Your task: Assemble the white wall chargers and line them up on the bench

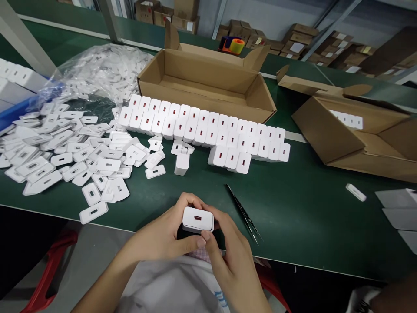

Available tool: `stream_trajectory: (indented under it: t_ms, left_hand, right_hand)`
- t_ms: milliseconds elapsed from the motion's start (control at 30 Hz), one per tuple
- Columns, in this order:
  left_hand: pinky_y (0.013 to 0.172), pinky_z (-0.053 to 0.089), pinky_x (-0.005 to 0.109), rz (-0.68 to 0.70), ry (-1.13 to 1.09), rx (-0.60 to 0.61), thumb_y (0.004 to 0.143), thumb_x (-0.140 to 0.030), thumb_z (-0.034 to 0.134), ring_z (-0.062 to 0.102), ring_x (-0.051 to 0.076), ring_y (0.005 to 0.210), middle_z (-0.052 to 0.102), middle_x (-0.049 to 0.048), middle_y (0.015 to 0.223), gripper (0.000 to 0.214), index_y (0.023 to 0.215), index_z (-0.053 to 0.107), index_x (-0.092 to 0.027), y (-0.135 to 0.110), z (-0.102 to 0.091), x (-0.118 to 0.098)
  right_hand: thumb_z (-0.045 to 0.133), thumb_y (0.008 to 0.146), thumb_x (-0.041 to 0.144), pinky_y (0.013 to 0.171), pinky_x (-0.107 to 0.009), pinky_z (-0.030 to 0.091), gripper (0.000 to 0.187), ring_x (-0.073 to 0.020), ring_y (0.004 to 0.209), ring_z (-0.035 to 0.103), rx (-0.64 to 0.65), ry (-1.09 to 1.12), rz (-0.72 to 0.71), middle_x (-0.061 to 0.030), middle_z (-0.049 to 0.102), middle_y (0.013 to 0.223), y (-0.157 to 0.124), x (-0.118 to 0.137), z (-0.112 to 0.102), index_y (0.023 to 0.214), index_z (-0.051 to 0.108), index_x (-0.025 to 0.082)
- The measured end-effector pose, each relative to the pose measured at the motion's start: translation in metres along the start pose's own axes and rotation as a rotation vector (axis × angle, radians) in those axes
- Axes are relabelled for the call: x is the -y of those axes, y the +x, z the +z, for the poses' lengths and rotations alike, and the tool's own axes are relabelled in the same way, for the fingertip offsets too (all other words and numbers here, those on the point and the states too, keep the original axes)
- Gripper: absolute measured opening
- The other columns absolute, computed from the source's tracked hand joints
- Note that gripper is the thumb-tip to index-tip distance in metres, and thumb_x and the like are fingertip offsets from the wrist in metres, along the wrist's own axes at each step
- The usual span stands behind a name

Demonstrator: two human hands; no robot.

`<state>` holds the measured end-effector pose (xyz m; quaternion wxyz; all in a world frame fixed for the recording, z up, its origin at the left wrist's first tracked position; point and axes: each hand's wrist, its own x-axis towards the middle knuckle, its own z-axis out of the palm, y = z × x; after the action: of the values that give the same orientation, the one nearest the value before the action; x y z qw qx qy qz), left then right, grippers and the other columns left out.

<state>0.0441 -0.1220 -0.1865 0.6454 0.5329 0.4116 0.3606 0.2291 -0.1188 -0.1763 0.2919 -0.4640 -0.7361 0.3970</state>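
My left hand (169,234) and my right hand (228,252) both grip one white charger block (197,219) at the near edge of the green table (309,217). Its top face shows a small red port. My fingers wrap round its sides, and my right thumb presses on its front edge. Black tweezers (244,215) lie just right of my hands. Rows of the same white chargers (208,130) stand upright farther back. A single charger (181,164) stands apart in front of them.
Several loose white cover plates (65,148) lie spread at the left beside a clear plastic bag (97,69). An open cardboard box (208,82) sits behind the rows; another box (361,130) lies at the right. A small white piece (355,192) and white sheets (399,213) are at far right.
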Motion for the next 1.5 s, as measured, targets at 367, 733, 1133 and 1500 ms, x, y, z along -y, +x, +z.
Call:
stream_trajectory:
  t_ms: [367, 733, 1133, 1500]
  left_hand:
    - [0.077, 0.044, 0.023, 0.143, 0.123, -0.097, 0.084, -0.003, 0.062, 0.058, 0.013, 0.091, 0.060, -0.0039, 0.106, 0.036, 0.109, 0.064, -0.028, 0.005, 0.007, -0.003]
    - [0.086, 0.050, 0.022, 0.330, 0.167, -0.173, 0.087, -0.017, 0.075, 0.065, 0.016, 0.100, 0.071, 0.0002, 0.110, 0.029, 0.114, 0.069, -0.026, -0.005, 0.022, -0.002]
    - [0.086, 0.050, 0.023, 0.372, 0.139, -0.033, 0.091, -0.021, 0.071, 0.067, 0.017, 0.103, 0.069, 0.0021, 0.118, 0.033, 0.122, 0.062, -0.029, -0.017, 0.020, -0.006]
    - [0.069, 0.044, 0.018, 0.241, 0.351, -0.006, 0.094, -0.023, 0.067, 0.062, 0.010, 0.081, 0.069, -0.0049, 0.102, 0.023, 0.115, 0.063, -0.029, -0.027, 0.018, -0.020]
  right_hand:
    - [0.062, 0.094, 0.017, 0.082, -0.035, 0.060, 0.034, -0.0207, 0.100, 0.066, -0.163, -0.172, -0.361, -0.0063, 0.065, 0.117, 0.001, -0.001, -0.007, 0.125, 0.061, 0.031]
    - [0.070, 0.081, -0.001, 0.058, -0.030, 0.056, 0.047, -0.0180, 0.077, 0.067, -0.613, -0.058, -0.435, -0.0026, 0.069, 0.094, -0.013, 0.003, -0.004, 0.113, 0.072, 0.034]
    - [0.071, 0.090, 0.027, 0.065, -0.020, 0.058, 0.023, -0.0138, 0.082, 0.068, -0.151, 0.178, -0.209, -0.0034, 0.069, 0.104, -0.006, 0.011, -0.040, 0.113, 0.074, 0.032]
    - [0.069, 0.093, 0.028, 0.073, -0.023, 0.062, 0.020, -0.0136, 0.083, 0.069, 0.125, -0.058, -0.298, -0.0034, 0.068, 0.105, -0.001, 0.023, -0.049, 0.112, 0.067, 0.023]
